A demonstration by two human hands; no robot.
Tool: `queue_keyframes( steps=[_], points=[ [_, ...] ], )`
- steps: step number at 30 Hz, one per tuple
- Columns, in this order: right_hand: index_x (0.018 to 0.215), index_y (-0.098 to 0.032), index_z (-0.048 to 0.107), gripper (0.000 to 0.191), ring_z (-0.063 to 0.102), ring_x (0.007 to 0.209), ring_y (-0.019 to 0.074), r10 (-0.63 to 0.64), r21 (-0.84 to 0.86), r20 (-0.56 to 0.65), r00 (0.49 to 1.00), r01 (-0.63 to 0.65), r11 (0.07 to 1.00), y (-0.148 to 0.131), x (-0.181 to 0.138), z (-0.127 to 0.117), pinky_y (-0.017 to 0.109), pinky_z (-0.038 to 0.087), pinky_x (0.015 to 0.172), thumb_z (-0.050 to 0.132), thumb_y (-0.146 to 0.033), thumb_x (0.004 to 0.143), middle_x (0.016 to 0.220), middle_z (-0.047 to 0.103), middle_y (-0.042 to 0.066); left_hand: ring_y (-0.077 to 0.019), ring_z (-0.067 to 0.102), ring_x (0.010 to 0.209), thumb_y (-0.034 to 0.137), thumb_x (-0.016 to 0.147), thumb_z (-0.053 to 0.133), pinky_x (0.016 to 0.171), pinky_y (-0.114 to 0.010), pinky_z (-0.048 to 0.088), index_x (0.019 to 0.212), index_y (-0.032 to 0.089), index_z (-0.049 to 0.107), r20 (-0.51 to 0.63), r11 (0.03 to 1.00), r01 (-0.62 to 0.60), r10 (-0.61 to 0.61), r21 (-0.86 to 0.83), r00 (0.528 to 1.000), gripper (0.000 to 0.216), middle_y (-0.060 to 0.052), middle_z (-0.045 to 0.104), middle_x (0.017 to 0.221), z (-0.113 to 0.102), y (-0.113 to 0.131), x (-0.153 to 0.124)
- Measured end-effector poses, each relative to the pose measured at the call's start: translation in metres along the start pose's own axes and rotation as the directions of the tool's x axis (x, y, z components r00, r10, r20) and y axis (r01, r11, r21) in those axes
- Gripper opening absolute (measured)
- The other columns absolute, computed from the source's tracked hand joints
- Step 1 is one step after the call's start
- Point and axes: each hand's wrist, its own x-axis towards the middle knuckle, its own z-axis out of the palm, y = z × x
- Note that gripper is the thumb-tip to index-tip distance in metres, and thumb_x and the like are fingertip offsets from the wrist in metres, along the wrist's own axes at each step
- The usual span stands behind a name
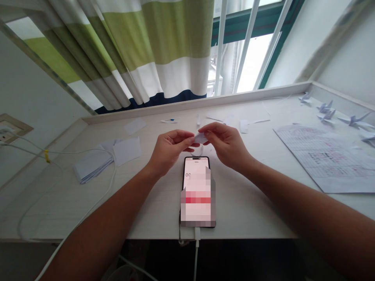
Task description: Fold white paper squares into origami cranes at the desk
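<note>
Between my two hands is a small folded piece of white paper point(200, 138), held just above the desk. My left hand point(172, 150) pinches its left end between thumb and fingers. At the other end, my right hand point(227, 143) grips it the same way, and its fingertips cover part of the paper. A phone point(195, 183) with a lit screen lies directly below the hands, a white cable plugged into its lower end. The exact shape of the folded paper is too small to make out.
Folded paper cranes point(326, 111) stand at the far right beside a sheet with writing point(331, 156). To the left lie a stack of white paper point(93, 166) and a loose cable point(113, 171). Paper scraps point(243, 126) are scattered behind the hands, before the raised desk edge point(175, 106).
</note>
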Motion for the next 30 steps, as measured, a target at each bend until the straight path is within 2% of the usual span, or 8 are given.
queue_keyframes(
  steps=[6,13,17,20,25,28,30],
  points=[
    [0.102,-0.020,0.068,0.016,0.072,0.086,0.0197,0.061,0.106,-0.018,0.998,-0.059,0.993,0.001,0.001,-0.001,0.040,0.062,0.083,0.069,-0.031,0.091,0.092,0.074,0.005,-0.0234,0.081,0.084,0.033,0.079,0.088,0.077,-0.036,0.067,0.095,0.016,0.077,-0.013,0.999,0.034,-0.035,-0.032,0.999,0.026,-0.009,0.083,0.089,0.000,0.001,-0.001],
    [0.099,-0.020,0.075,0.013,0.073,0.093,0.0212,0.054,-0.063,0.056,0.997,-0.050,0.997,-0.001,0.000,-0.002,0.041,0.060,0.088,0.067,-0.021,0.089,0.097,0.078,0.006,-0.0232,0.081,0.077,0.034,0.081,0.085,0.074,-0.038,0.069,0.099,0.015,0.079,0.012,0.994,-0.072,0.071,0.088,0.997,0.027,-0.009,0.083,0.088,0.005,-0.002,-0.005],
    [0.094,-0.019,0.076,0.010,0.073,0.088,0.0209,0.088,-0.047,0.018,0.996,-0.087,0.995,0.000,0.001,-0.001,0.042,0.060,0.086,0.069,-0.021,0.087,0.093,0.078,0.006,-0.0230,0.081,0.078,0.033,0.082,0.084,0.071,-0.035,0.068,0.099,0.015,0.079,0.021,0.985,-0.094,0.092,0.147,0.996,0.025,-0.009,0.082,0.085,0.006,-0.004,-0.006],
    [0.096,-0.019,0.076,0.011,0.073,0.089,0.0206,0.071,-0.019,0.034,0.997,-0.070,0.997,0.000,0.001,-0.001,0.042,0.060,0.086,0.072,-0.023,0.086,0.094,0.078,0.005,-0.0224,0.080,0.080,0.035,0.084,0.082,0.069,-0.032,0.066,0.100,0.017,0.079,0.027,0.966,-0.142,0.140,0.218,0.990,0.024,-0.008,0.082,0.087,0.005,-0.006,-0.007],
    [0.095,-0.019,0.076,0.012,0.074,0.090,0.0220,0.056,-0.012,0.055,0.997,-0.055,0.998,0.003,0.000,0.000,0.044,0.062,0.087,0.076,-0.025,0.085,0.094,0.078,0.006,-0.0219,0.078,0.088,0.036,0.089,0.077,0.066,-0.028,0.063,0.101,0.022,0.081,0.042,0.807,-0.328,0.354,0.491,0.934,0.019,-0.007,0.082,0.097,0.002,-0.008,-0.010],
    [0.096,-0.019,0.076,0.013,0.074,0.092,0.0229,0.059,0.001,0.044,0.997,-0.059,0.998,0.004,-0.001,0.002,0.045,0.062,0.088,0.078,-0.025,0.084,0.096,0.079,0.007,-0.0206,0.077,0.086,0.033,0.094,0.069,0.069,-0.028,0.062,0.101,0.023,0.081,0.100,0.679,-0.408,0.445,0.610,0.890,0.016,-0.006,0.082,0.098,-0.001,-0.009,-0.010],
    [0.096,-0.019,0.075,0.014,0.075,0.091,0.0227,0.076,0.020,0.018,0.997,-0.076,0.997,0.003,-0.001,0.004,0.044,0.063,0.086,0.077,-0.024,0.084,0.096,0.078,0.007,-0.0201,0.076,0.084,0.032,0.097,0.065,0.071,-0.029,0.061,0.102,0.024,0.080,0.164,0.561,-0.451,0.487,0.694,0.858,0.018,-0.006,0.082,0.100,-0.004,-0.008,-0.010]
  ],
)
